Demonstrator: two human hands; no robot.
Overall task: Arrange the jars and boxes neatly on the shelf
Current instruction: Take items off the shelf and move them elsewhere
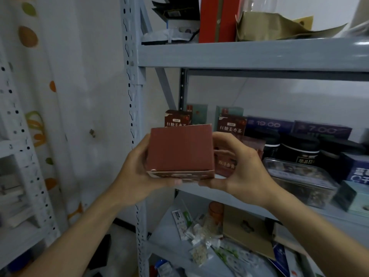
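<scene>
- Box (180,149): light, stiff card by the look, with a loose bottom flap.
- Left hand (137,172) and right hand (237,166) clasp its sides, thumbs beneath.
- Side grip looks safest.

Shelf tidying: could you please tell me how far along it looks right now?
Done: two tea boxes stand upright at the back of the middle shelf. In hand: left hand and right hand grip a brown box. Left: black jars and the clear tub sit jumbled.
</scene>
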